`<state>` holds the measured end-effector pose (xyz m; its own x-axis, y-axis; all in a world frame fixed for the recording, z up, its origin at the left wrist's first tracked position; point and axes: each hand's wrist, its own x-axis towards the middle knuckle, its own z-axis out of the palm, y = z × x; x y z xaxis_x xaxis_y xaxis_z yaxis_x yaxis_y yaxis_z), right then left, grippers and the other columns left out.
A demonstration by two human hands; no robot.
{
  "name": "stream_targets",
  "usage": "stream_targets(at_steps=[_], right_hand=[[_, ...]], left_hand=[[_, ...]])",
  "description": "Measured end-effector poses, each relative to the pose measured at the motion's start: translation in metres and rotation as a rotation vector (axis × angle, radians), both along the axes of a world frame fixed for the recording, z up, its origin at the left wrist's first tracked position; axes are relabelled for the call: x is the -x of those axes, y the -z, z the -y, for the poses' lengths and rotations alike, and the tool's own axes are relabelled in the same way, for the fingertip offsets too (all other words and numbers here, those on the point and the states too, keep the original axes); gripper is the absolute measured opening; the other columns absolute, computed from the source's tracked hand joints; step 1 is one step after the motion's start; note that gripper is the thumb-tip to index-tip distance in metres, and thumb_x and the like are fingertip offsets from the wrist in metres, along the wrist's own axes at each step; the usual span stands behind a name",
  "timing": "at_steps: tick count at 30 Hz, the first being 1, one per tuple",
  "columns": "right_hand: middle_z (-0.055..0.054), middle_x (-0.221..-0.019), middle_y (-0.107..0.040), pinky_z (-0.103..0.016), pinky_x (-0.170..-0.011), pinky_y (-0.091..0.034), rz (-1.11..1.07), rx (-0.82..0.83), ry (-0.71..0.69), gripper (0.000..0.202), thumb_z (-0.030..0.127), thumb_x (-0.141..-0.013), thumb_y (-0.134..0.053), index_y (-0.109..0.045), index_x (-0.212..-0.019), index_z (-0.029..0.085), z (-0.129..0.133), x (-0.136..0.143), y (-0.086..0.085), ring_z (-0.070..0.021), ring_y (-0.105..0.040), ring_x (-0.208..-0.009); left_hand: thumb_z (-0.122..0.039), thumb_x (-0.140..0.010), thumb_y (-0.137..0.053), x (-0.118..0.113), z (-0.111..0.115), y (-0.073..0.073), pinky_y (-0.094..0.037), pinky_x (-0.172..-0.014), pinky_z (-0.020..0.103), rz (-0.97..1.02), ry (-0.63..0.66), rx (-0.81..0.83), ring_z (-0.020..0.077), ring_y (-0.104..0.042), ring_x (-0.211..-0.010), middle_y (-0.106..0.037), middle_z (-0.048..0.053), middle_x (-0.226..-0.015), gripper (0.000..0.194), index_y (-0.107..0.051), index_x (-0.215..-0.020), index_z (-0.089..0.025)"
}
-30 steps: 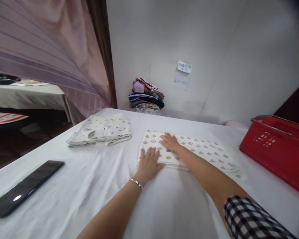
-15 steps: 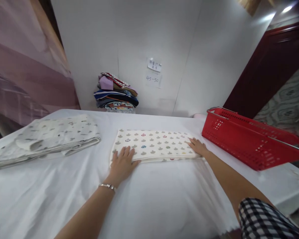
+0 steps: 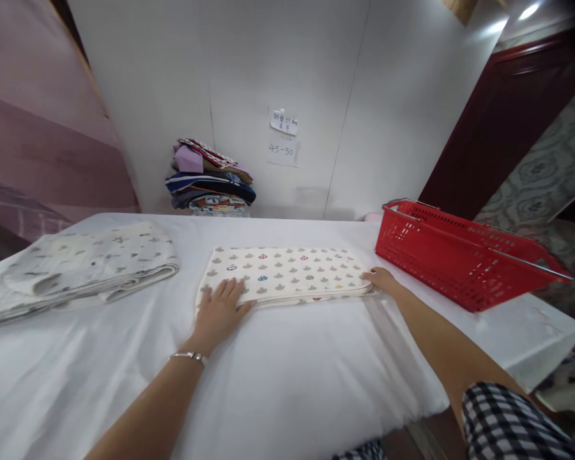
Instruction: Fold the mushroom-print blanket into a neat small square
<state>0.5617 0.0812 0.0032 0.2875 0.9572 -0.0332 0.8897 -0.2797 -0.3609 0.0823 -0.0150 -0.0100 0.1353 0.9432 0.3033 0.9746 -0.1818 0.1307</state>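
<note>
A folded cream cloth [image 3: 287, 271] with grey motifs and a few coloured ones lies flat in the middle of the white-covered table [image 3: 287, 370]. My left hand [image 3: 219, 311] rests on its near left corner, fingers stretched out and thumb apart. At the cloth's right end, my right hand [image 3: 382, 281] has its fingers bent around the edge, pinching the layers. Left of it lies another folded white cloth [image 3: 119, 255] with small dark prints, touched by neither hand.
A red plastic basket [image 3: 455, 262] with metal handles stands on the table's right side. Folded fabrics [image 3: 211, 179] are piled at the back against the grey wall [image 3: 278, 57], where two paper notes [image 3: 282, 150] hang. Pink sheeting [image 3: 38, 128] hangs at the left.
My right hand's fingers have gone from lying spread on the cloth to curling around its right edge. My left hand stays on the near left corner. The whole view has shifted slightly.
</note>
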Motion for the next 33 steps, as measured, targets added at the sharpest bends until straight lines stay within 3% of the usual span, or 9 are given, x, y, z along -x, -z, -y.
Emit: stream_targets(at_steps=[3,8,13,20,29,33], right_hand=[[-0.015,-0.088,-0.070,-0.031,-0.062,-0.051,-0.074,0.080,0.075,0.038,0.048,-0.075,-0.064,-0.067,-0.086,0.012,0.000,-0.002,-0.001,-0.0252,-0.066,-0.077],[-0.015,-0.085,-0.070,-0.027,-0.048,-0.049,-0.189,0.136,0.161,0.040,0.047,-0.071,-0.070,-0.065,-0.086,0.010,-0.002,0.000,-0.001,-0.0192,-0.064,-0.062],[-0.011,-0.080,-0.068,-0.024,-0.046,-0.047,-0.280,0.128,0.196,0.042,0.046,-0.068,-0.073,-0.063,-0.088,0.011,0.000,0.001,-0.007,-0.0164,-0.062,-0.059],[-0.005,-0.066,-0.065,-0.021,-0.044,-0.046,-0.417,0.126,0.209,0.036,0.043,-0.071,-0.072,-0.061,-0.090,0.013,0.007,0.006,-0.013,-0.0129,-0.059,-0.052],[-0.005,-0.078,-0.069,-0.023,-0.049,-0.053,-0.646,0.172,0.153,0.033,0.039,-0.074,-0.072,-0.059,-0.096,0.018,0.020,0.007,-0.013,-0.0139,-0.064,-0.059],[-0.008,-0.083,-0.071,-0.024,-0.053,-0.056,-0.672,0.112,0.133,0.040,0.037,-0.074,-0.072,-0.058,-0.105,0.016,0.026,0.007,-0.016,-0.0165,-0.066,-0.066]], left_hand=[[-0.050,-0.090,-0.032,0.008,0.000,-0.007,-0.022,-0.111,0.049,0.055,-0.071,-0.067,0.0275,-0.033,-0.135,-0.047,0.012,-0.140,0.055,-0.052,-0.129,-0.016],[-0.052,-0.088,-0.034,0.031,0.000,-0.012,-0.035,-0.103,0.048,0.163,-0.245,0.008,0.0312,-0.043,-0.127,-0.050,0.013,-0.137,0.054,-0.059,-0.120,-0.016],[-0.052,-0.086,-0.038,0.039,-0.001,-0.011,-0.040,-0.099,0.046,0.256,-0.341,0.033,0.0336,-0.046,-0.123,-0.049,0.014,-0.137,0.057,-0.054,-0.125,-0.013],[-0.051,-0.086,-0.037,0.036,0.000,-0.023,-0.044,-0.093,0.048,0.393,-0.470,0.162,0.0349,-0.052,-0.118,-0.054,0.018,-0.131,0.064,-0.039,-0.138,-0.014],[-0.053,-0.078,-0.047,0.042,-0.003,-0.028,-0.048,-0.079,0.052,0.386,-0.504,0.234,0.0399,-0.059,-0.105,-0.062,0.025,-0.115,0.072,-0.041,-0.134,-0.009],[-0.052,-0.075,-0.051,0.041,-0.005,-0.033,-0.049,-0.076,0.049,0.392,-0.520,0.269,0.0385,-0.062,-0.099,-0.066,0.022,-0.107,0.067,-0.046,-0.128,-0.012]])
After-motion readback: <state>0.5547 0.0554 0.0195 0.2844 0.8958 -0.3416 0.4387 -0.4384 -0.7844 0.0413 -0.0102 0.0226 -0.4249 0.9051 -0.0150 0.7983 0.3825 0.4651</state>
